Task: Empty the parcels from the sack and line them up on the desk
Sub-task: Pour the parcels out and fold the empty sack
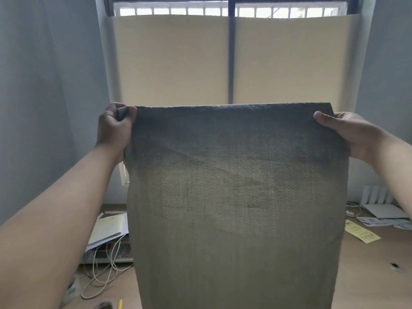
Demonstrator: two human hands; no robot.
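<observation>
I am holding a grey-olive sack [240,197] showing a coarse woven grid; a yellow slip [362,235] is lying on the tan surface [367,275], cream blinds [171,63] hanging behind.

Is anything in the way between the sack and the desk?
Nothing visible lies between them, but the sack hides the middle of the desk. Papers and a cable lie at its left, leaflets at its right.

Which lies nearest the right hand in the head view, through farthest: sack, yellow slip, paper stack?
1. sack, gripped by the right hand at its top corner.
2. yellow slip, right side of the desk, below the hand.
3. paper stack, desk's left side, beyond the sack.
</observation>
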